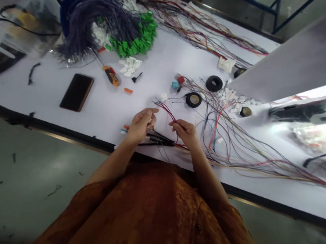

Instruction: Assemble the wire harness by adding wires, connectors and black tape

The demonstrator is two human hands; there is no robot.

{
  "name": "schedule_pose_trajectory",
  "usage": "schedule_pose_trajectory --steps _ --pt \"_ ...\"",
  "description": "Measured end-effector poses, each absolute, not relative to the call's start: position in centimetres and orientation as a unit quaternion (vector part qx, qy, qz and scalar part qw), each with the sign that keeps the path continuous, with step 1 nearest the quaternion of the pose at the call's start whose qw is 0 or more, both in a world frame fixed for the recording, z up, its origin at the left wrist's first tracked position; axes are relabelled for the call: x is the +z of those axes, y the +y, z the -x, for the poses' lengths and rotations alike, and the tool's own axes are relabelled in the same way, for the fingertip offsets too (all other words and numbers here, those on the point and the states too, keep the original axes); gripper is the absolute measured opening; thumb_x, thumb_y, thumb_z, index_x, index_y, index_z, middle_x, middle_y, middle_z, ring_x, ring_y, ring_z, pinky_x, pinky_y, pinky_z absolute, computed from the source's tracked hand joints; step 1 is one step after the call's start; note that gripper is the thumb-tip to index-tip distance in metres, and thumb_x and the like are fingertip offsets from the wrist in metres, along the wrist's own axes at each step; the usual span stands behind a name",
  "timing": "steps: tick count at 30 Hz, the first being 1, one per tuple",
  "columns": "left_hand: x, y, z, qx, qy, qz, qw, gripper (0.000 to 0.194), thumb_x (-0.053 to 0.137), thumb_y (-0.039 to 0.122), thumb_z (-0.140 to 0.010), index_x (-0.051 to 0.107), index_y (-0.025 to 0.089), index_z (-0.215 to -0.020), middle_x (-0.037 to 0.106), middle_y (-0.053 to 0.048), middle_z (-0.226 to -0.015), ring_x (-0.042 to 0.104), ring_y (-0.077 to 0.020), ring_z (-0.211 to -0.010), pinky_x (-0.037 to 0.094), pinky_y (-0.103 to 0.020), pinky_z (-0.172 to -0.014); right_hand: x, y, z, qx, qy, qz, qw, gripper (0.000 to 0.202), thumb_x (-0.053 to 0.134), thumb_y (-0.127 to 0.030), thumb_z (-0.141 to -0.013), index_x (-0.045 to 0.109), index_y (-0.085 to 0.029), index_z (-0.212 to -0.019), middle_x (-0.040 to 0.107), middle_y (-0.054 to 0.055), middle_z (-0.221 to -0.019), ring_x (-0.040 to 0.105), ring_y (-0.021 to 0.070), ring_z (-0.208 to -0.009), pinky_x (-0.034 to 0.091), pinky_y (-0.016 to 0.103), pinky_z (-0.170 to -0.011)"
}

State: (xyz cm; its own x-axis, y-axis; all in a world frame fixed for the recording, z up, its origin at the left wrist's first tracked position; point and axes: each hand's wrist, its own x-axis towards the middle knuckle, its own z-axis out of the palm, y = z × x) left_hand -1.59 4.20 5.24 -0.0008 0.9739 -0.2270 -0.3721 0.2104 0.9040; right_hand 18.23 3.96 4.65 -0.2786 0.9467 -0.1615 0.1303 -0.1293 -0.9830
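My right hand (185, 132) pinches a small bunch of red wires (167, 111), whose bare terminal ends point up and left. Just left of it, my left hand (143, 125) is closed, thumb against fingers, around a small whitish piece that looks like a connector. Thin grey wires (161, 147) hang below that hand. Under both wrists lies a wire harness with a black-wrapped section (164, 139). A white connector (163, 96) rests just beyond the red wire ends.
Black tape rolls (193, 100) and loose wires (233, 141) lie to the right. An orange screwdriver (111, 76) and a phone (76, 92) are at the left. Behind them sits a bundle of purple wires with green connectors (140, 39). A white slanted panel (291, 52) stands at right.
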Motion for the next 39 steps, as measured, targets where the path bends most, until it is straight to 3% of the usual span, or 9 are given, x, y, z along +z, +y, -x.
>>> schedule_pose_trajectory --steps 8,17,34,39 --pt "6.7 6.3 2.7 0.518 0.457 -0.333 0.642 0.036 0.073 0.051 -0.082 0.064 0.016 -0.084 0.043 0.006 -0.056 0.024 -0.0030 -0.043 0.013 -0.019 -0.040 4.8 3.8 -18.2 0.574 -0.565 0.479 0.348 0.031 0.061 -0.043 -0.091 0.075 -0.016 -0.099 0.059 0.001 -0.075 0.044 0.0069 -0.061 0.030 0.021 -0.049" --pt "6.7 7.0 2.4 0.531 0.436 -0.365 0.629 0.038 0.073 0.050 -0.082 0.071 0.017 -0.100 0.039 0.005 -0.056 0.025 -0.0053 -0.045 0.016 -0.021 -0.040 3.6 3.7 -18.4 0.611 -0.472 0.482 0.414 0.036 0.060 -0.052 -0.090 0.073 -0.019 -0.096 0.055 -0.001 -0.078 0.035 0.0034 -0.047 0.028 0.023 -0.042" --pt "6.6 7.1 2.7 0.529 0.447 -0.345 0.633 0.025 0.065 0.035 -0.090 0.073 0.018 -0.106 0.056 -0.003 -0.078 0.042 -0.0054 -0.056 0.026 -0.017 -0.042 3.1 3.6 -18.4 0.599 -0.465 0.478 0.444 0.035 0.059 -0.049 -0.091 0.071 -0.020 -0.107 0.061 -0.001 -0.080 0.036 0.0019 -0.044 0.028 0.021 -0.041" --pt "6.4 7.3 2.5 0.537 0.442 -0.363 0.620 0.027 0.066 0.040 -0.089 0.071 0.019 -0.104 0.064 -0.007 -0.092 0.038 -0.0040 -0.051 0.027 -0.019 -0.041 3.1 3.3 -18.1 0.585 -0.458 0.480 0.466 0.030 0.060 -0.047 -0.089 0.067 -0.021 -0.102 0.061 -0.001 -0.080 0.035 0.0023 -0.044 0.027 0.021 -0.041"
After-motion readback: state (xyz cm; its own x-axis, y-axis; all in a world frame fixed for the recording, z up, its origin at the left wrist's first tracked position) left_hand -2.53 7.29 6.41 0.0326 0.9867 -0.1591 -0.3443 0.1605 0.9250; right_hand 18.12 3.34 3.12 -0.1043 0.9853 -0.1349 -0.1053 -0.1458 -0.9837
